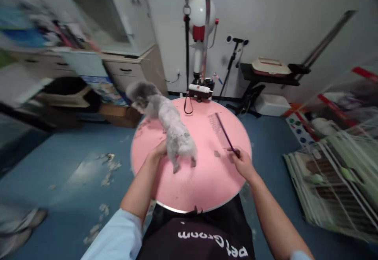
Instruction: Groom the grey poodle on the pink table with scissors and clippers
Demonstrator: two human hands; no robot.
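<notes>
A small grey dog (174, 122) with close-clipped fur stands on a round pink grooming table (206, 185), its head toward the far left edge and its rear toward me. My left hand (161, 150) rests against the dog's left flank near the hind leg; its fingers are hidden by the dog's body. To the right of the dog, my right hand (242, 162) is closed around the end of a long-toothed purple comb (225, 131). The comb is held above the table, apart from the dog, teeth facing left. A small tuft of cut fur (217, 153) lies near that hand.
A black loop leash (187, 55) hangs from the grooming arm (203, 47) behind the table. A white tube (201, 89) lies at the table's back edge. Clumps of fur (109, 169) litter the floor at left. Wire crate panels (330, 185) stand at right. Another person's foot (32, 220) shows lower left.
</notes>
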